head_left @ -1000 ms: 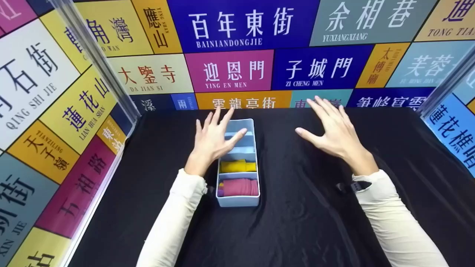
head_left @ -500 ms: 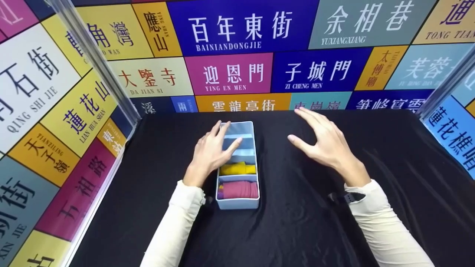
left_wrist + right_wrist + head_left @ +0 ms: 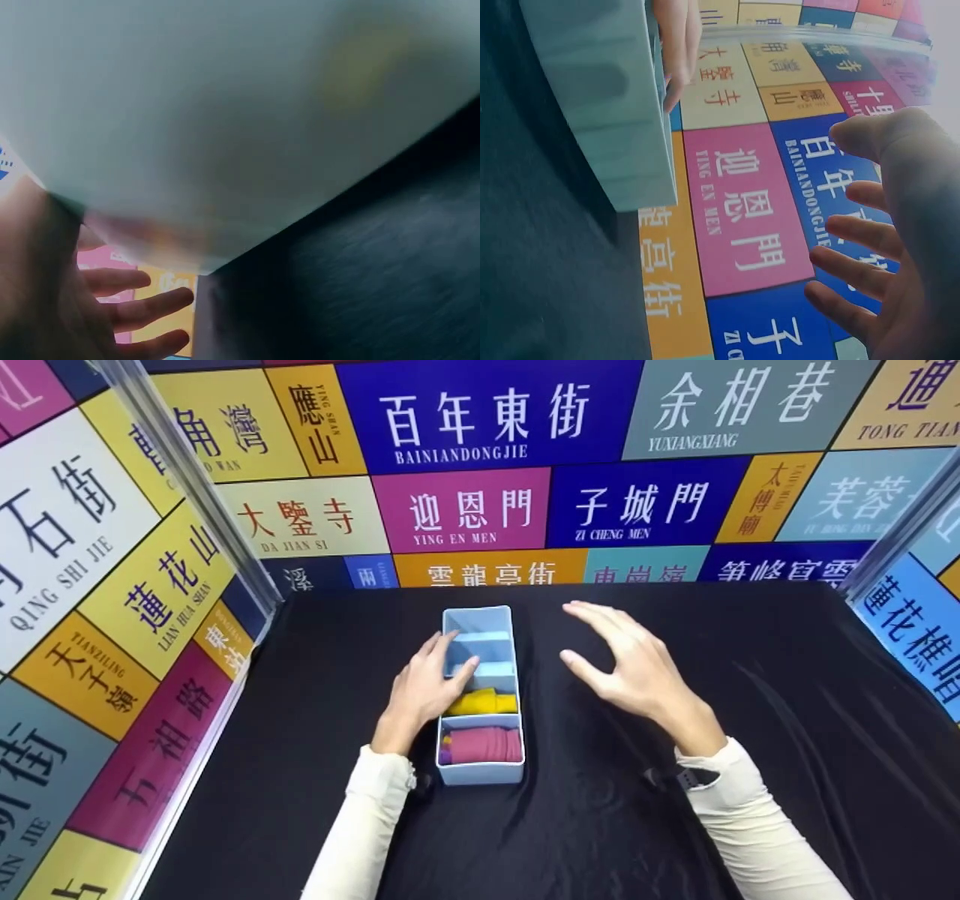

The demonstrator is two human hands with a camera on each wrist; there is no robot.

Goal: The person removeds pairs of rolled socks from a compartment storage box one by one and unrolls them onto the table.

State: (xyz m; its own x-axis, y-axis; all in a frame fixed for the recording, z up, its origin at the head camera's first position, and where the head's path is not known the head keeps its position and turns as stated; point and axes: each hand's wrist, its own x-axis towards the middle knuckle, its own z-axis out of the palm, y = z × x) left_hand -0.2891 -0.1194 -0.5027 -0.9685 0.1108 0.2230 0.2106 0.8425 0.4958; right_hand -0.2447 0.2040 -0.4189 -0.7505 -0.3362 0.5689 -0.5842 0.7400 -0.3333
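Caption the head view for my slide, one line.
Left hand at a divided pale-blue box holding pink cloth and yellow cloth; right hand apart, open.

In the box (image 3: 480, 774), cloths (image 3: 486, 744) occupy 2 near compartments (image 3: 484, 718).

1. You face a black cloth-covered table (image 3: 615, 825) (wrinkled in places).
2. You have a pale blue box (image 3: 480, 774) directly on it, near the far edge, closer to the left than the right.
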